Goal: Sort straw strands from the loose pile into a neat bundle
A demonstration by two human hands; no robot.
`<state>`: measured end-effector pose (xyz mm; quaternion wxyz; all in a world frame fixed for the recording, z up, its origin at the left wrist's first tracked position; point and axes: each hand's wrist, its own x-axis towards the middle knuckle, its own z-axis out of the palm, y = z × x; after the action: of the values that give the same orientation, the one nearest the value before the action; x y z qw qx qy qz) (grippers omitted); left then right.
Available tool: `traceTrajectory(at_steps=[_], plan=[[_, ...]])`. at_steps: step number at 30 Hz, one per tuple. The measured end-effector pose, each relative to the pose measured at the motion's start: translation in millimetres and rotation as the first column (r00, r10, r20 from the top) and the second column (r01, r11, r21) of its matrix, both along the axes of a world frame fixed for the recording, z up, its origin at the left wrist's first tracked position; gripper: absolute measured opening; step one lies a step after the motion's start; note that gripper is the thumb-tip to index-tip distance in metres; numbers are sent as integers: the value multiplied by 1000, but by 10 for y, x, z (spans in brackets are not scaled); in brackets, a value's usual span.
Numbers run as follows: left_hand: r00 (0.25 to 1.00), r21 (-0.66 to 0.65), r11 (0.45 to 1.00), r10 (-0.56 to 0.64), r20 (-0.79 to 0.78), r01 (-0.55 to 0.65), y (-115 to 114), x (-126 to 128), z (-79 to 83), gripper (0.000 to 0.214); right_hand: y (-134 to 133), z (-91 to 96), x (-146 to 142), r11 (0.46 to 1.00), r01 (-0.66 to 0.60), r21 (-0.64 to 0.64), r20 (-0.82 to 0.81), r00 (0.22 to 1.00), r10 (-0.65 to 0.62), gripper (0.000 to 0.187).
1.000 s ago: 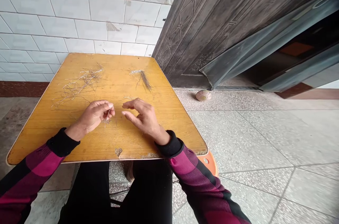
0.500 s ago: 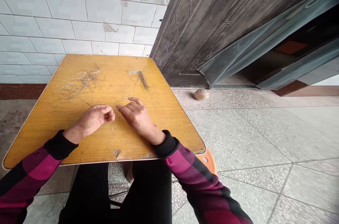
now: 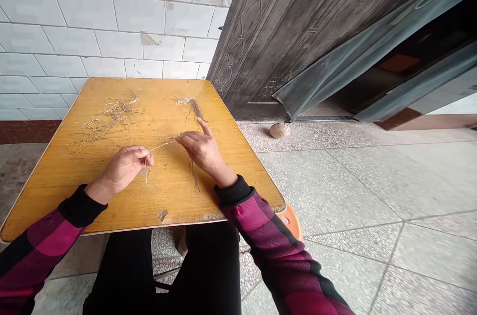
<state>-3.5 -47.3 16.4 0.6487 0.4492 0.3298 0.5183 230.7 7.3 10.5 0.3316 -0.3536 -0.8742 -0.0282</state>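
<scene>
My left hand (image 3: 126,167) rests curled on the yellow wooden tabletop (image 3: 167,205), pinching thin pale strands, some of which hang below it. One long pale fibre strand (image 3: 161,146) spans the gap between my hands. My right hand (image 3: 201,152) holds the strand's far end at its fingertips, with its index finger raised. A few darker fibres (image 3: 194,176) hang under that palm. Beyond my hands lie a loose tangle of pale fibres (image 3: 110,120) at the left and a small tapered fibre bundle (image 3: 192,108) near the far edge.
The table's far side stands by a white tiled wall (image 3: 104,22) and a dark embossed metal door (image 3: 283,41). A small round ball (image 3: 279,130) sits on the speckled floor. An orange stool rim (image 3: 292,222) shows beyond the table's near right corner.
My right hand has moved right, away from my left, and a long strand now stretches between them. The view has shifted slightly.
</scene>
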Motion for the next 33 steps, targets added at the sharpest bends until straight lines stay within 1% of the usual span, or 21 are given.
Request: traceTrajectory(at_steps=[3,7,9,11,12,15,18,20,22,23,25,26,27,28,30,31,32,33], plan=[[989,-24,991,134,62,-132,12,-13,57,15,46,-29,40,1000,30,3,9,1000,-30,23],[946,-52,952,304,108,-300,54,-62,107,13,55,-54,65,999,53,11,65,996,-54,25],[924,-41,931,365,117,-362,84,-98,107,12,29,-54,58,997,75,-27,80,994,-73,25],[899,-30,908,417,132,-417,112,-129,97,11,-16,-46,35,991,71,-110,82,995,-62,24],[888,-27,898,439,137,-440,124,-141,92,12,-43,-37,18,985,48,-164,78,996,-36,23],[860,-25,869,493,135,-494,153,-169,83,14,-132,0,-39,949,-62,-309,41,996,79,22],[846,-44,855,517,131,-516,194,-225,85,15,-205,44,-73,908,-152,-390,10,986,169,23],[837,-77,850,526,148,-521,234,-301,96,16,-236,70,-62,878,-183,-442,9,978,209,24],[829,-85,842,539,150,-533,275,-397,119,18,-249,95,-23,830,-209,-518,13,968,252,25],[827,-70,839,544,142,-539,289,-442,134,19,-249,108,4,792,-227,-567,5,960,279,26],[848,-19,854,519,105,-520,300,-505,167,20,-235,132,60,708,-262,-656,-57,952,299,25],[874,10,876,480,75,-481,295,-518,180,21,-222,142,83,686,-275,-674,-115,956,269,24],[905,35,905,423,42,-425,284,-518,190,21,-206,149,100,692,-282,-665,-191,959,207,24],[937,50,936,348,4,-348,270,-507,195,21,-190,152,107,721,-280,-633,-279,952,125,24],[981,61,981,185,-54,-182,234,-464,193,23,-166,143,87,791,-266,-551,-446,895,-9,28],[991,60,992,119,-69,-115,214,-436,187,24,-164,131,59,806,-273,-525,-503,863,-35,29],[995,57,996,70,-76,-65,195,-405,178,25,-170,115,19,799,-297,-523,-536,843,-38,31],[996,51,998,34,-83,-29,177,-372,168,26,-185,96,-31,771,-335,-541,-552,834,-25,32]])
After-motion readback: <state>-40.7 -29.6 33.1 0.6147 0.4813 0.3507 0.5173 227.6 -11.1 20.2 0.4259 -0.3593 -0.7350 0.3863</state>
